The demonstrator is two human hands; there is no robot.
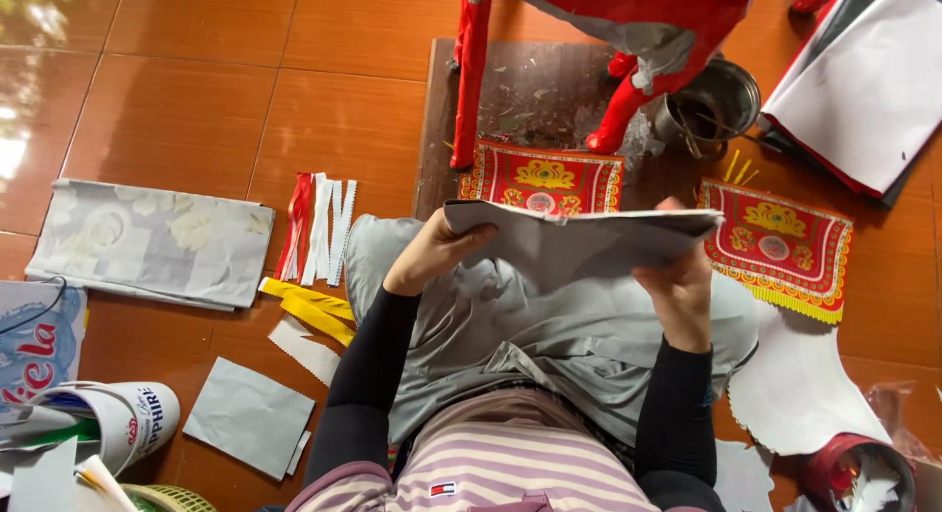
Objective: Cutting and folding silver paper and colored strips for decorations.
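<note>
The person sat on the orange tiled floor (pixel 196 80) with a flat stack of grey-white paper sheets (pixel 579 239) held up over the lap, above the grey cloth (pixel 549 326) spread across the knees. The left hand (pixel 439 249) gripped the stack at its left end, fingers curled over the top edge and thumb underneath; the right hand (pixel 682 284) clasped the right end from below, its fingers wrapped around the corner. The stack's long axis ran side to side, from one hand to the other, nearly level and tilted a little away from the body, so neither hand was nearer: each held one end, with the sheets lying just ahead of both wrists. Beyond the stack, on the floor, lay two red and gold embroidered-looking paper panels with yellow fringe, one (pixel 543 179) straight ahead and one (pixel 780 245) off to the right. Behind them stood a red papier-mâché animal figure (pixel 628 31) on a dark board (pixel 530 90), beside a small metal pot (pixel 711 105). To the left lay a bundle of red and white zigzag-edged paper strips (pixel 319 228), some yellow paper strips (pixel 309 311) and a loose grey paper square (pixel 250 416), all well apart from the hands.
</note>
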